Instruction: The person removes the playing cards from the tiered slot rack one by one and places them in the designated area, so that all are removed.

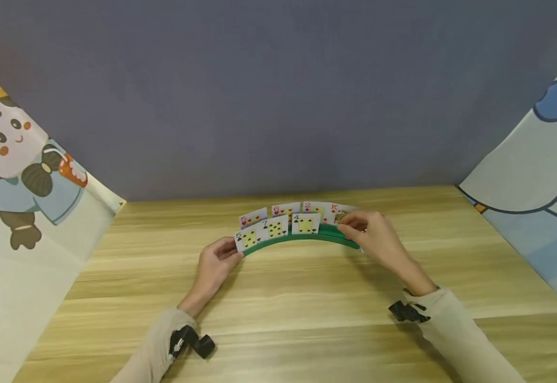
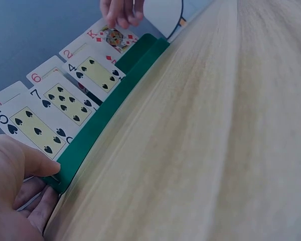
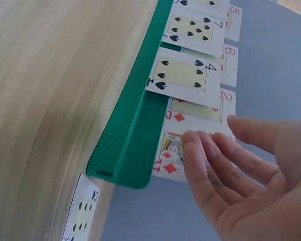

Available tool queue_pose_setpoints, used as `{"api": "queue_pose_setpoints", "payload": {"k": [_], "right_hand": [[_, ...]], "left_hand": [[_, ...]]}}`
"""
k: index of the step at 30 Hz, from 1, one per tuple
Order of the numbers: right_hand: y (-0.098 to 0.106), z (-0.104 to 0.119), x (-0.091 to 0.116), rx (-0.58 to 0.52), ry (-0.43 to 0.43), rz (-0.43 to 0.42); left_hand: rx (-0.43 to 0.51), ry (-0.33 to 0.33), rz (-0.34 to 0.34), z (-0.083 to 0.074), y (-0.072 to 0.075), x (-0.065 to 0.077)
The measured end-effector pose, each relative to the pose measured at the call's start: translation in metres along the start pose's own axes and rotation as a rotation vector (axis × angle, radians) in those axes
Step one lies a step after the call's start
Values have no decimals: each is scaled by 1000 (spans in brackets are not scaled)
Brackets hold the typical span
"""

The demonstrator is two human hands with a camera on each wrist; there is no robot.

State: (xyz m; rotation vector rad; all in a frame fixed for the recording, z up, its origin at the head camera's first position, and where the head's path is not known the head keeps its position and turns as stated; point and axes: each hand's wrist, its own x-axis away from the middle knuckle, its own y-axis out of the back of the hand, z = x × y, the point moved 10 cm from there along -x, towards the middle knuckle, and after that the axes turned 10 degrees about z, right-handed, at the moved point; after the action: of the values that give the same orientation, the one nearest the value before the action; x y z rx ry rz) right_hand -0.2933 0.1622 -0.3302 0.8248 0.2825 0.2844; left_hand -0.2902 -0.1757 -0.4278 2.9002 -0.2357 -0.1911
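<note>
While working on the bench (image 1: 297, 314), apparently loading the green holder (image 3: 140, 135): gripping its left end with the left hand (image 1: 213, 266); poising the right hand (image 1: 379, 239), fingers (image 3: 198, 173) slackly parted, near the king of diamonds (image 2: 115, 40). Next, probably fetch the loose spade card (image 3: 83, 213).

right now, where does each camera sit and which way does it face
Head: on the head, facing forward and down at the green holder; left hand and right hand show.
Left wrist: on that wrist, looking along the holder; both hands show.
Right wrist: on that wrist, facing the holder's right end; right hand shows.
Both wrist views share the four of spades.
</note>
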Motion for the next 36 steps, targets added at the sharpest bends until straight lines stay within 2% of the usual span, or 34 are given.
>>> {"api": "queue_pose_setpoints", "payload": {"k": [4,9,14,20,29,36], "right_hand": [[-6,7,-6,11,20,-31],[-16,19,-18,4,44,-4],[-23,25,-27,2,32,-8],[-35,29,-36,16,50,9],[-40,18,-44,81,44,15],[-53,8,-43,82,30,36]], "left_hand": [[-9,8,8,1,2,0],[-7,9,4,1,0,-1],[1,8,22,4,-5,-1],[-23,17,5,2,-1,-1],[-41,-8,25,-6,-1,-10],[-43,12,15,0,0,-1]]}}
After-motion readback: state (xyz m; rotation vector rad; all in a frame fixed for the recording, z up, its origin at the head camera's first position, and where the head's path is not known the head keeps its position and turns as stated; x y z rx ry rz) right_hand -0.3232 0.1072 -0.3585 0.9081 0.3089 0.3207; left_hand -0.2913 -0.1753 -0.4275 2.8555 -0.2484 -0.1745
